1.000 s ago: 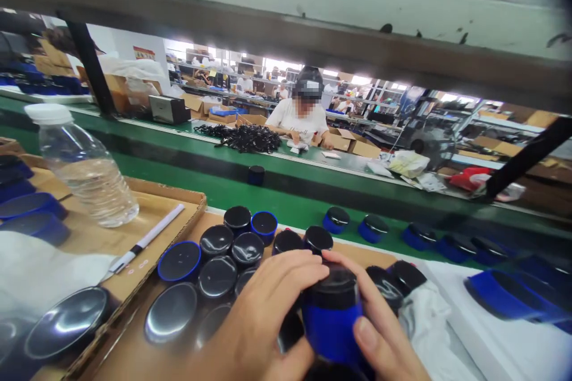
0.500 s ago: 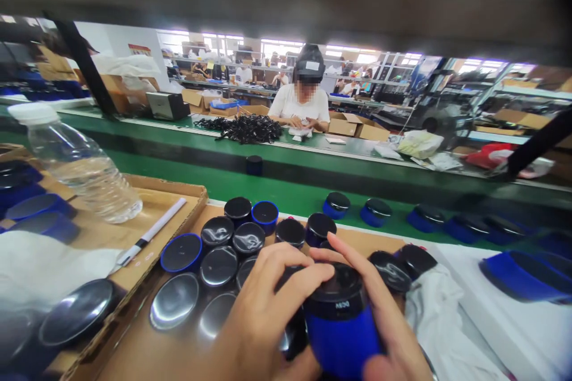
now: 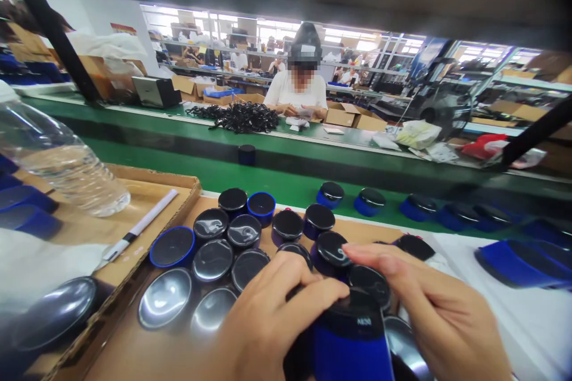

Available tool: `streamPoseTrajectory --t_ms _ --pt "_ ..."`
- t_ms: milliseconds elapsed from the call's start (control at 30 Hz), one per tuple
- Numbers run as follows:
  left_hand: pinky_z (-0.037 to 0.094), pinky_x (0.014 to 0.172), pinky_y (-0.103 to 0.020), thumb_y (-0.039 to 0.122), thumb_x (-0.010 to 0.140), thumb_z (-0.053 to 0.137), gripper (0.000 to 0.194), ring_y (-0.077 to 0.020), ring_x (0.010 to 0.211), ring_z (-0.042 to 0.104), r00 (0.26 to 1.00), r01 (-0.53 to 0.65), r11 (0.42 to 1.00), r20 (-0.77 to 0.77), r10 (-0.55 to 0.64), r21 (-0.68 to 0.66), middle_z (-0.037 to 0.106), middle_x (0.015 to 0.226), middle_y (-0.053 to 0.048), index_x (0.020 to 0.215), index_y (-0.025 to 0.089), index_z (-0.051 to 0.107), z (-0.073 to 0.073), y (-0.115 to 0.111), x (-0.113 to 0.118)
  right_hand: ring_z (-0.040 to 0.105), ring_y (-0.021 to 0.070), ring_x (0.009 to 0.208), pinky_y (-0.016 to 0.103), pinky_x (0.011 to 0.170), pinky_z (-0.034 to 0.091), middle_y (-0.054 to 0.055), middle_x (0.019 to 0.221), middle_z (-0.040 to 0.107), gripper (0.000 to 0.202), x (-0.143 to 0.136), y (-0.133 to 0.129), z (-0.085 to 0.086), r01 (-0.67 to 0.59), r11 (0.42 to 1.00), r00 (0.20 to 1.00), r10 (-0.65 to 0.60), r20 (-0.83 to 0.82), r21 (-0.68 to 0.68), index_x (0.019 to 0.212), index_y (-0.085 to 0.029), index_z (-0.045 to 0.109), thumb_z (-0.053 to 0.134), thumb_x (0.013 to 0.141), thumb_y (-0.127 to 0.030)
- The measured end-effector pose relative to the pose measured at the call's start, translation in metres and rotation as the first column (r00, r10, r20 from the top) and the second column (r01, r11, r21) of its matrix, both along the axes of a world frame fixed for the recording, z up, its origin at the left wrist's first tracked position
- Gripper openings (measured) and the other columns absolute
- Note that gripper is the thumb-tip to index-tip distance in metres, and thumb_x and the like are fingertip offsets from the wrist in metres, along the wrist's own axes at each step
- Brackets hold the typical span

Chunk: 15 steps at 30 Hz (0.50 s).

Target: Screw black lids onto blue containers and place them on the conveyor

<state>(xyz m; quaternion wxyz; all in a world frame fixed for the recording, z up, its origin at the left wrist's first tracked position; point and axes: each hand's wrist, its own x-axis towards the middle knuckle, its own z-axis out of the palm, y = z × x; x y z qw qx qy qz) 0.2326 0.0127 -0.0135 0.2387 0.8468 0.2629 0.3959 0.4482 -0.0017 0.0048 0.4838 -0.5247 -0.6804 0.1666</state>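
A blue cylindrical speaker (image 3: 353, 348) with a black top sits low in the middle of the head view. My left hand (image 3: 272, 318) wraps its left side, fingers curled over the black top. My right hand (image 3: 435, 312) rests on its right side, index finger stretched leftward above it. Just beyond my hands, several more black-topped blue speakers (image 3: 243, 232) stand packed together on a cardboard sheet (image 3: 134, 351).
A water bottle (image 3: 53, 158) and a white pen (image 3: 138, 227) lie in a cardboard tray (image 3: 187, 181) at left. Behind runs a green conveyor belt (image 3: 277, 181) carrying several blue speakers (image 3: 370, 201). A person sits across it beside a heap of black cords (image 3: 239, 119).
The speaker and both hands have dropped lower in view and come closer. My right hand has shifted from gripping its lower side to lying over its right side.
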Motion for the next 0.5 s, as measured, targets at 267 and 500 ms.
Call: streamPoseTrajectory --t_ms 267,500 --pt "0.055 0.075 -0.034 0.015 0.075 0.065 0.051 -0.0222 0.089 0.056 0.994 -0.103 0.979 -0.02 0.108 0.173 0.057 0.097 -0.006 0.125 0.02 0.054 -0.004 0.005 -0.001 0.067 0.0254 0.112 0.035 0.096 0.057 -0.006 0.125 0.068 0.044 -0.018 -0.005 -0.007 -0.237 0.966 0.971 0.233 -0.049 -0.103 0.124 -0.049 0.061 0.063 0.083 -0.065" --pt "0.056 0.083 -0.036 0.015 0.078 0.069 0.048 -0.0224 0.093 0.057 0.986 -0.062 0.994 -0.149 0.075 0.092 0.061 0.101 -0.008 0.125 0.016 0.057 0.008 0.0 -0.002 0.069 0.0215 0.109 0.032 0.099 0.056 0.001 0.114 0.074 0.04 -0.031 -0.008 -0.007 -0.146 0.976 0.989 0.146 -0.008 -0.16 0.116 -0.03 0.073 0.038 0.102 -0.046"
